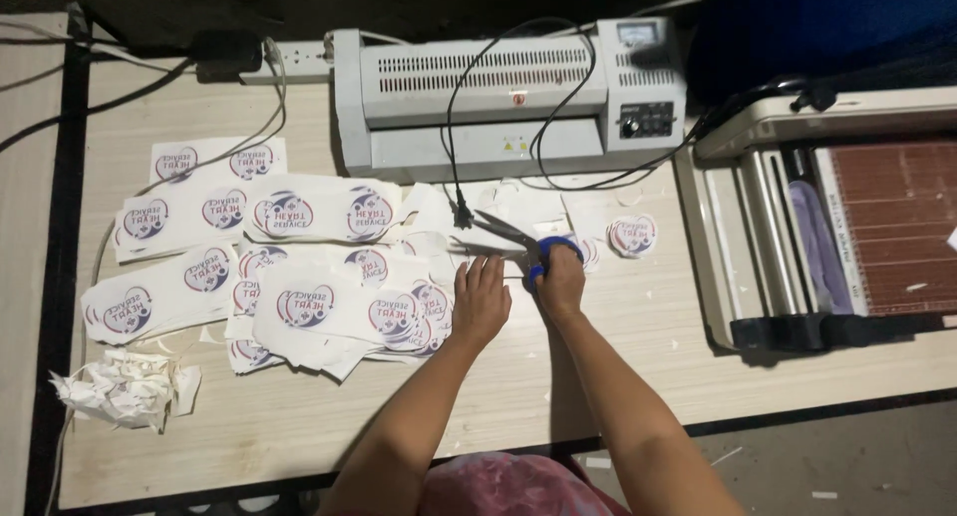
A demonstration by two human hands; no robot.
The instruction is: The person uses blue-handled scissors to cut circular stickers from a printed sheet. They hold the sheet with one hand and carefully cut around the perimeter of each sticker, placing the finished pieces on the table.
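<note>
My right hand point(561, 280) grips blue-handled scissors point(518, 239) whose open blades point up and to the left over white paper. My left hand point(480, 299) lies flat, fingers together, on the right edge of a pile of laminated sheets point(329, 307) printed with round red-and-blue logos. A small stack of cut round stickers point(632, 235) lies to the right of the scissors.
A grey laminator point(498, 97) stands at the back with black cords across it, and a power strip point(289, 62) to its left. A paper trimmer point(847, 217) fills the right side. Crumpled paper scraps point(125, 388) lie at the front left. More logo sheets point(214, 202) spread left.
</note>
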